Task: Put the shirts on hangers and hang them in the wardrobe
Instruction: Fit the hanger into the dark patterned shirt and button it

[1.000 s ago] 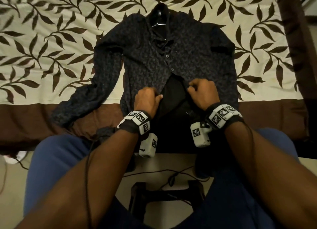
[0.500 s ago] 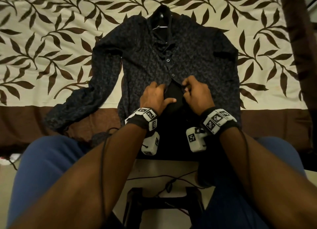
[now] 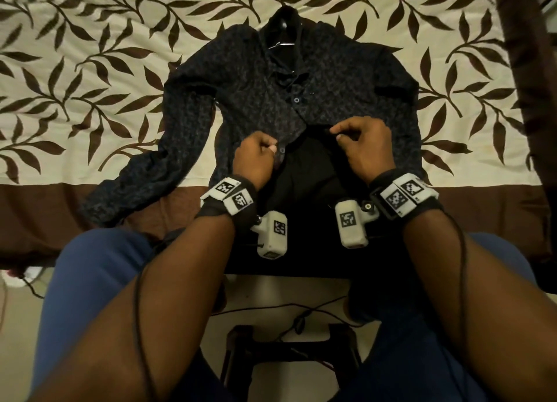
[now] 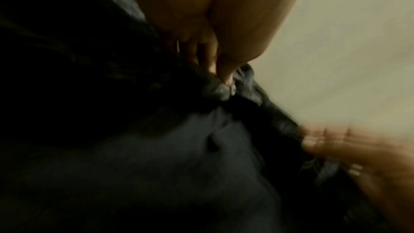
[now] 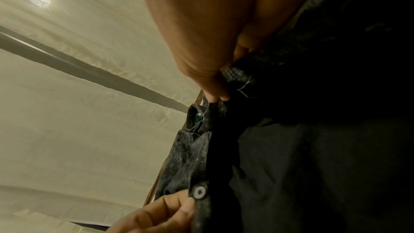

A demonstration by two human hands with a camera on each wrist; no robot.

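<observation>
Hands [image 3: 256,160] apart, shirt [image 3: 256,100] wider open

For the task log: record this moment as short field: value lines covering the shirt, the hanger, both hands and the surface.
shirt: dark patterned shirt, laid flat, upper buttons done, lower front open
hanger: hook shows at the collar
left hand: left hand pinches the button edge
right hand: right hand pinches the opposite edge
surface: leaf-print bedsheet
stage: buttoning; not yet hung
</observation>
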